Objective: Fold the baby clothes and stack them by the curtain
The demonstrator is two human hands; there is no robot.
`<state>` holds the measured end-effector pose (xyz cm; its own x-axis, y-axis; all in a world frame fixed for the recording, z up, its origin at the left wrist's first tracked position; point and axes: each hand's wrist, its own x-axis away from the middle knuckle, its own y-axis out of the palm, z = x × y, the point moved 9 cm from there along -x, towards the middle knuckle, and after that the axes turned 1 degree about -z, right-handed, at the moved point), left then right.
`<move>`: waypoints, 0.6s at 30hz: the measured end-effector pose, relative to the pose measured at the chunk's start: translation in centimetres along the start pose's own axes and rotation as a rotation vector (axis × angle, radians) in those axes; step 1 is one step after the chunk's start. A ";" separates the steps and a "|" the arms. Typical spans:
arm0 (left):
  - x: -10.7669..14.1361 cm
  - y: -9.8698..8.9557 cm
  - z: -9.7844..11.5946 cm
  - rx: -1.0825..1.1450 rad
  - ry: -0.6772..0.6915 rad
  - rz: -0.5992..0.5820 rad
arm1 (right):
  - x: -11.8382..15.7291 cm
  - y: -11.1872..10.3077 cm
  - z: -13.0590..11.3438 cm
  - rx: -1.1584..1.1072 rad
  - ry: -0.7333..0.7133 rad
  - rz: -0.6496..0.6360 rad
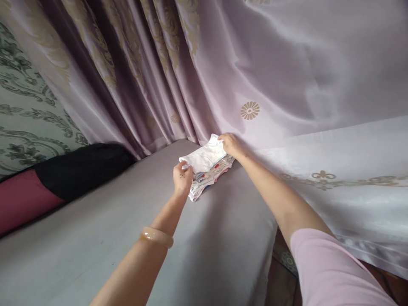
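A folded white cloth (205, 156) is near the centre of the frame, stretched between the person's two hands. The left hand (182, 176) pinches its lower-left end, and the right hand (231, 145) grips its upper-right end. The cloth is over a stack of folded cloths (213, 175); whether it rests fully on them cannot be told. The stack shows red and blue patches, too small to make out as pictures or lettering.

The stack lies on a grey-covered surface (127, 238), close to a mauve curtain (287, 63) with gold motifs that fills the top and right. A black and dark-red padded item (86, 168) lies at the left, below patterned green wallpaper (22, 97). The hands partly hide the stack's ends. A pale bangle (157, 237) circles the left forearm; a pink sleeve (331, 267) covers the right upper arm.
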<state>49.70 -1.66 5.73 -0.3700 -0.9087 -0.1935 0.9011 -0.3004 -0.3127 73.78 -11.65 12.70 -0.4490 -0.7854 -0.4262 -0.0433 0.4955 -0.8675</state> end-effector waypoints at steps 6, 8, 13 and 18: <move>0.7 0.6 -1.5 -0.052 -0.058 -0.059 | 0.9 3.0 1.1 0.138 0.031 -0.096; 0.7 0.6 -1.7 -0.081 -0.051 -0.052 | 1.1 3.4 1.6 0.184 0.072 -0.134; 0.7 0.6 -1.8 -0.131 -0.030 -0.051 | 1.3 3.1 1.3 0.227 0.111 -0.155; 1.2 0.2 -1.4 -0.147 -0.023 -0.063 | 1.4 2.8 -2.3 0.203 0.071 -0.128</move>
<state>49.07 -2.45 4.17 -0.4185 -0.8960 -0.1486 0.8328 -0.3133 -0.4564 70.98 -10.54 10.25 -0.5136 -0.8053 -0.2961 0.0725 0.3032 -0.9502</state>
